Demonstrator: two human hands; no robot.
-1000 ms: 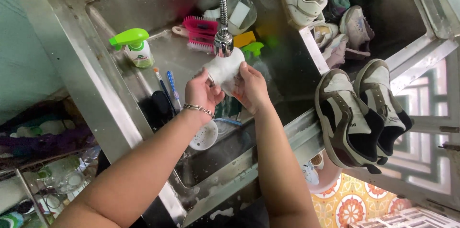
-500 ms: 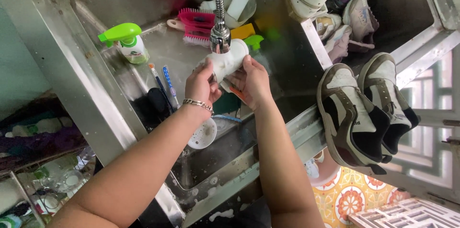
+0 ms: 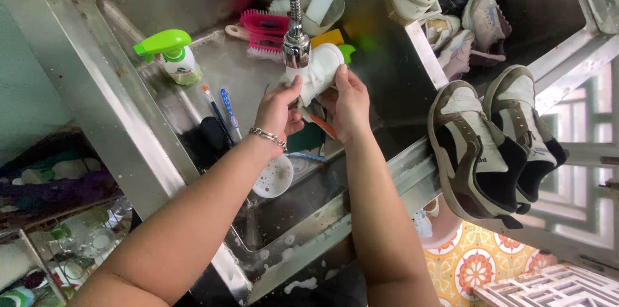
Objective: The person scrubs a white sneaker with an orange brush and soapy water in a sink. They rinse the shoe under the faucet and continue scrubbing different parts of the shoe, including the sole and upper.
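Steel sink (image 3: 161,97) runs diag. across frame, L rim from top-left down to bottom-centre, front rim along lower R. L→R: green-trigger spray bottle (image 3: 173,55) upright on inner ledge by L wall; two toothbrushes (image 3: 219,113) flat beside it, a dark brush just below them; pink scrub brush (image 3: 263,28) at back; white round strainer (image 3: 273,176) on basin floor under L wrist. Free room mostly in lower basin toward front rim, wet, w/ suds; back of basin crowded.

L hand (image 3: 278,112), chain bracelet on wrist, fingers curled, thumb up against white object (image 3: 317,73) — pinching its L side. Object sits mid-sink, directly under chrome faucet head (image 3: 296,49), touching or nearly touching it. Looks like small white shoe/part; exact kind unclear. Long axis tilted, upper end pointing up-R toward back wall, lower end down-L into hands. R hand (image 3: 349,104) grips its R side, fingers close together, wrapped on it; orange bit (image 3: 321,125) shows below the hands.

R of sink: pale sneakers (image 3: 445,10) piled in second basin; brown/white/black pair (image 3: 493,146) hung toe-up over front R rim, well apart from hands.
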